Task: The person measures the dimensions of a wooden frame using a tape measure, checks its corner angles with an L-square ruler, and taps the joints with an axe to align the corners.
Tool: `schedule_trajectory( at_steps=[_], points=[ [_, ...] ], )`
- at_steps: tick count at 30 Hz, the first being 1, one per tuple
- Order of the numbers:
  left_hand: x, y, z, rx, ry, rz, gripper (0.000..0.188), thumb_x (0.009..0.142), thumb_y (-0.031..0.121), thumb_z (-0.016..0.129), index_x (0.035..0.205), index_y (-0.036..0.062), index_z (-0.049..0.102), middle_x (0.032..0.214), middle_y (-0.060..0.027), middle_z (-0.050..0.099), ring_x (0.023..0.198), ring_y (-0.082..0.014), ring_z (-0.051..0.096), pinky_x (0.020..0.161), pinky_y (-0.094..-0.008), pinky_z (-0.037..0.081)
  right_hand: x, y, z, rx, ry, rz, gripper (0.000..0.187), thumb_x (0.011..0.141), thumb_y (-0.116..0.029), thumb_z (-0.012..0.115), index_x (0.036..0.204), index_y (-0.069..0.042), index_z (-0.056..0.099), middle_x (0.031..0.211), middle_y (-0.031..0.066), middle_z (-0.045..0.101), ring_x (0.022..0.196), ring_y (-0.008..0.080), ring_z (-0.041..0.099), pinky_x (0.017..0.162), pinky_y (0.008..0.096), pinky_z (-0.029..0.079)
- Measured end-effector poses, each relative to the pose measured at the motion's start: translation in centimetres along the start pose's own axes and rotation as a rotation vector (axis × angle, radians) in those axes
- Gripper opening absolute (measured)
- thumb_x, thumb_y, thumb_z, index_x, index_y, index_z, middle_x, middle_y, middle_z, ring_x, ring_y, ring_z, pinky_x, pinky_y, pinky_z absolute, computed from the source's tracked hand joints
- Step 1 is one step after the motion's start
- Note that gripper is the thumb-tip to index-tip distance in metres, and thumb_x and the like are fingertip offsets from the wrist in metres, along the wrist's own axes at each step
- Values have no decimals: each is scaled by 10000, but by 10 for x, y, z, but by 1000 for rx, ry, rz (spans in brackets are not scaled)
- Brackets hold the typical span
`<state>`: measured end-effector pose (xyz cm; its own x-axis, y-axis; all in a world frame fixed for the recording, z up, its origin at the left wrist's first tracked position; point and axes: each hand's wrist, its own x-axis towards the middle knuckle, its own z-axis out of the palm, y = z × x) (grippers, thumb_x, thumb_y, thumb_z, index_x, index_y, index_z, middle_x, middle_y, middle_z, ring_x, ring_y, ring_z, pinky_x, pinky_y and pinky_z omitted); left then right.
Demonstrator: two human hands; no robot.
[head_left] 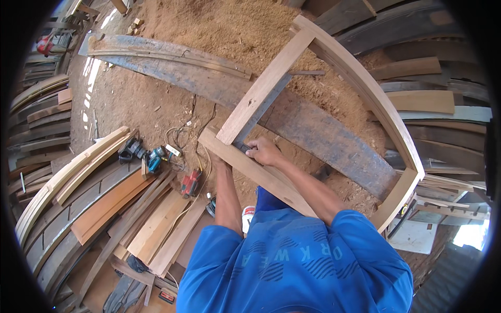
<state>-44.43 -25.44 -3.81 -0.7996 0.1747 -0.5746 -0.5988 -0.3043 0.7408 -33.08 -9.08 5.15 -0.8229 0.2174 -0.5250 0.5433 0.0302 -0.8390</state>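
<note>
A pale wooden frame (266,86) of joined rails lies in front of me, partly over a long worn plank. Its near rail (261,175) crosses close to my body. At this rail's left corner, my right hand (265,152) is closed, with thumb and fingers at a small dark piece (241,147) I cannot name. A grey-blue strip (266,110) runs along the inner side of the left crosspiece. My left hand (219,163) reaches under the same corner from the near side, and the rail hides its fingers.
The blue-grey plank (323,141) stretches diagonally under the frame, with thin wooden strips (172,58) on it. Sawdust (229,26) covers the ground beyond. On the left lie a teal power tool (155,159), a red tool (191,182), cords and stacked boards (112,208). More boards (422,101) are piled right.
</note>
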Motion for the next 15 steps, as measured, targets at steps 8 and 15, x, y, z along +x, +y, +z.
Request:
schedule_trajectory(
  at_steps=[8, 15],
  points=[
    [0, 2, 8, -20, 29, -32, 404, 976, 390, 488, 1243, 102, 585, 1076, -74, 669, 933, -251, 671, 801, -406, 566, -3, 2, -1, -57, 30, -45, 259, 838, -148, 691, 1042, 10, 718, 806, 158, 712, 731, 190, 662, 708, 375, 504],
    [15, -15, -11, -138, 7, 69, 329, 969, 340, 519, 1139, 70, 602, 973, -76, 673, 858, -245, 682, 739, -397, 579, 6, 4, 5, -51, -13, -24, 254, 846, -134, 696, 1054, 7, 727, 808, 134, 722, 713, 177, 661, 683, 356, 508]
  ],
)
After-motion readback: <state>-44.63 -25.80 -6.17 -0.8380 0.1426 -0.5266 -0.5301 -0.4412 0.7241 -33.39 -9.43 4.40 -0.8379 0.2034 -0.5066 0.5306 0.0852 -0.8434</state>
